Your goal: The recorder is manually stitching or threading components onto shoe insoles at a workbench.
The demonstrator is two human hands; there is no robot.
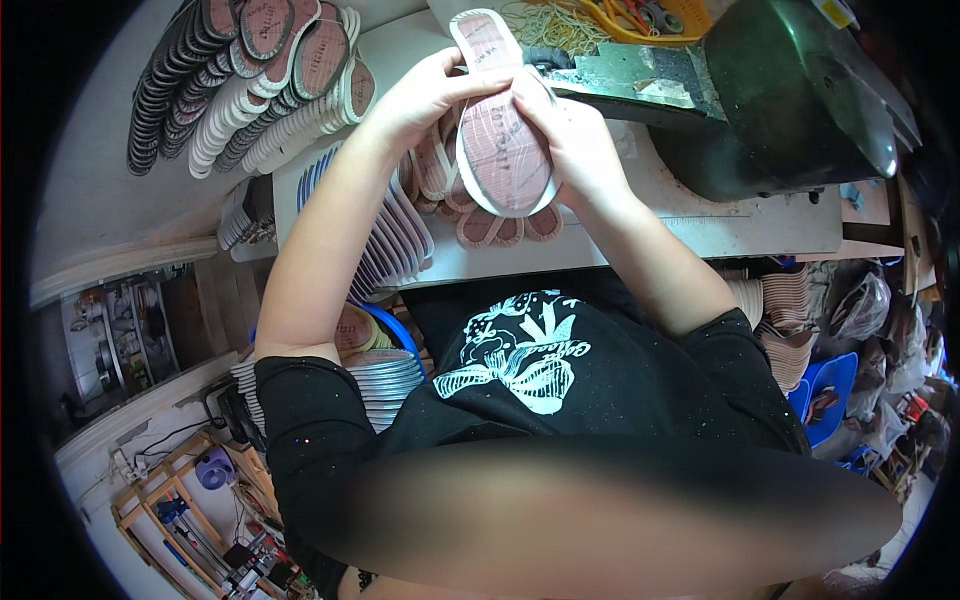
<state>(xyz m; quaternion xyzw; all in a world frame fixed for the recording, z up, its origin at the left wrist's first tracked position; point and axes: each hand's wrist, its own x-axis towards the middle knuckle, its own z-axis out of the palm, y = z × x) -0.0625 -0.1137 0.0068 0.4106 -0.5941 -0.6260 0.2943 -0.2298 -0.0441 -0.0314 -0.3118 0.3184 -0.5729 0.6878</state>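
Observation:
A shoe insole [505,160] with a pinkish-brown face and a white edge is held up over the white table [620,240], its narrow end pointing away from me. My left hand [412,105] is closed on its left edge near the narrow middle, with the thumb across the face. On the other side, my right hand [580,145] grips the right edge, thumb on the face and the other fingers mostly hidden behind. Beneath the held piece, more pinkish-brown insoles [480,228] lie on the table, partly covered by it.
A dark green sewing machine [790,100] stands right of my hands. Blue-edged insoles [385,240] line up on the left, and more insole stacks [290,75] lie at the far left. A yellow basket [690,30] sits at the back. Below the table, a blue stool [830,395] stands at right.

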